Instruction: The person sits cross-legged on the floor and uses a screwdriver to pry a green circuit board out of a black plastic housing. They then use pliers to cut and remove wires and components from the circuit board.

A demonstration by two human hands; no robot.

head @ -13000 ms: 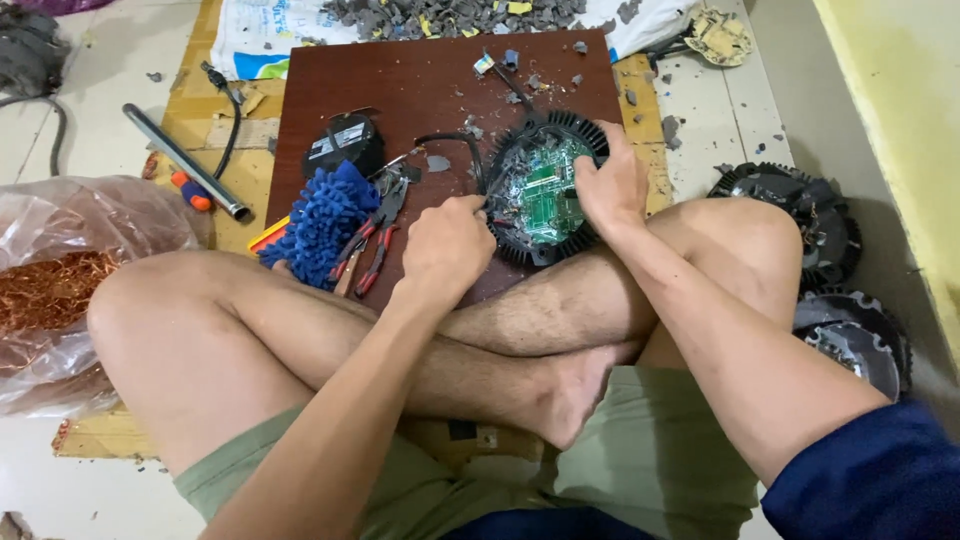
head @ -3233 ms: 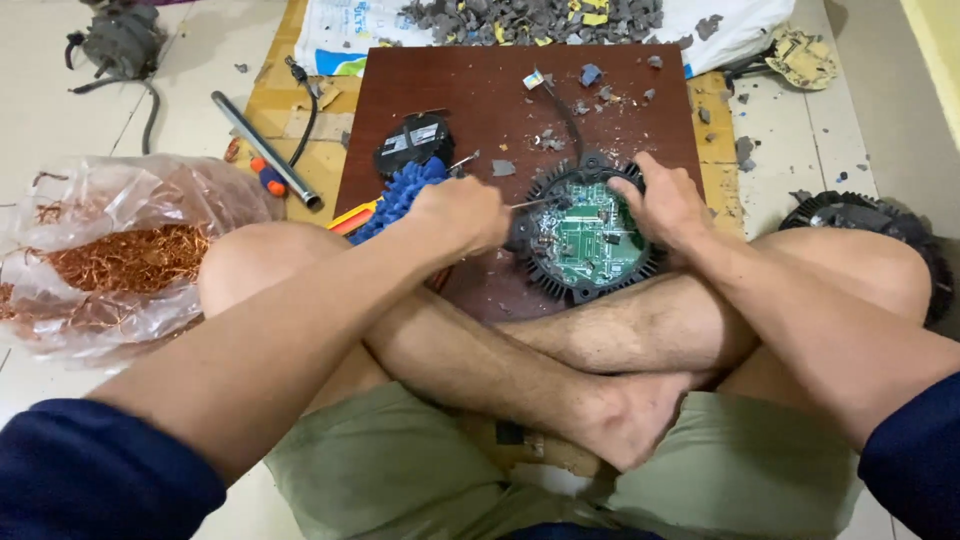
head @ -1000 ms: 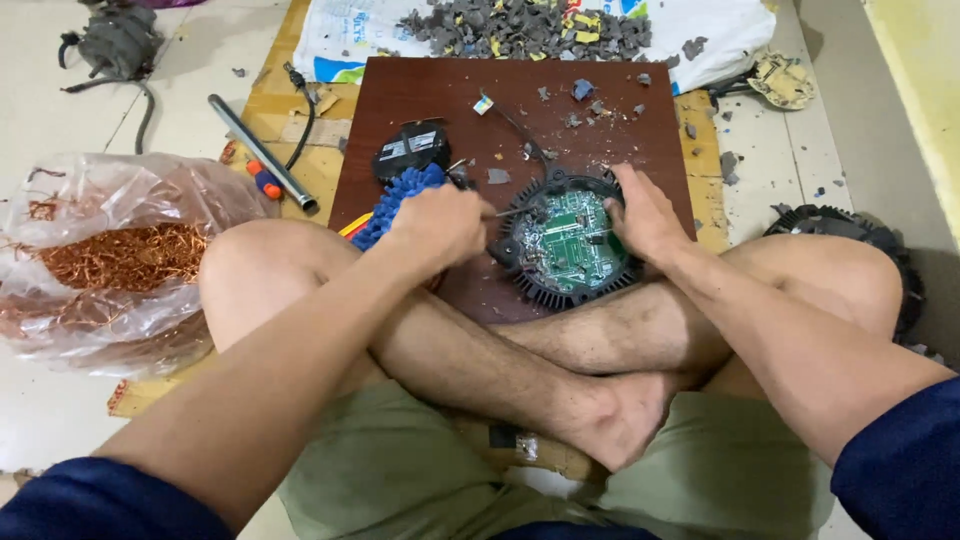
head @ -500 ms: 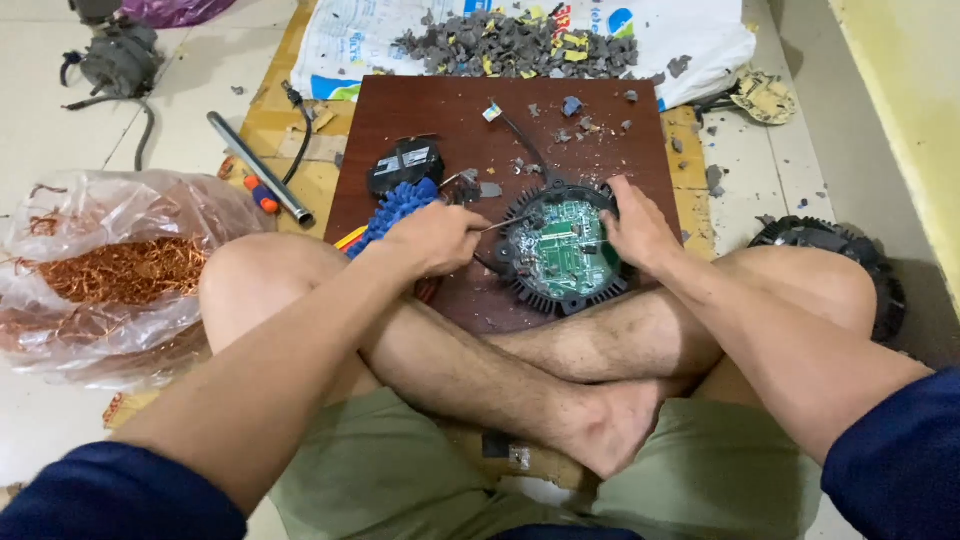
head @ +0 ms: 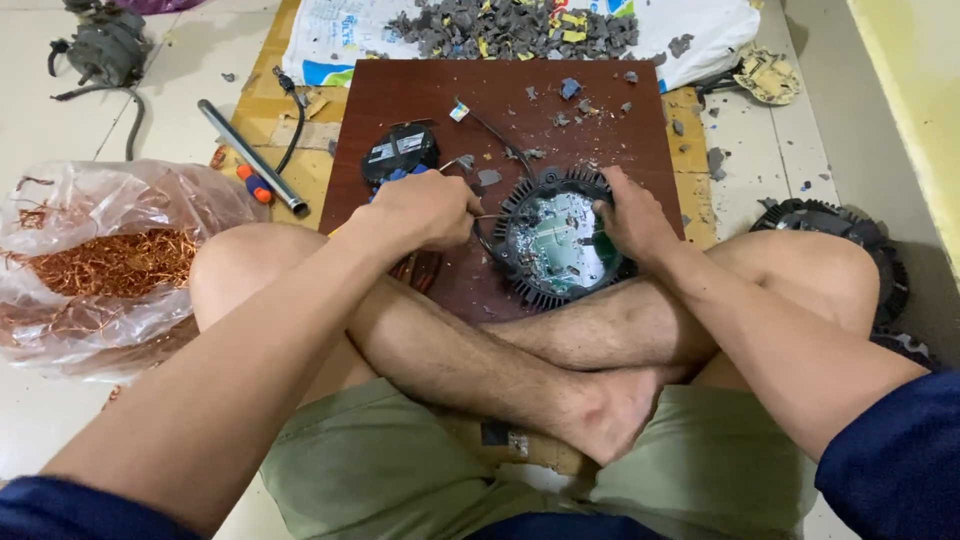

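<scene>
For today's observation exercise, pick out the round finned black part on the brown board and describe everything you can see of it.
The round finned part is a black disc, metal or plastic by its look, ringed with short radial fins. A green circuit board fills its open face, glinting under light. It lies flat on the brown board, against the person's crossed shins. The right hand grips its right rim; the left hand pokes a thin tool at its left edge.

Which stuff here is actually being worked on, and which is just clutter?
In use:
- round finned housing with circuit board
- left hand, thin tool
- right hand, steadying the rim
- brown board

Lying about:
- copper wire bag
- metal tube
- grey scrap pile
- small black box
</scene>
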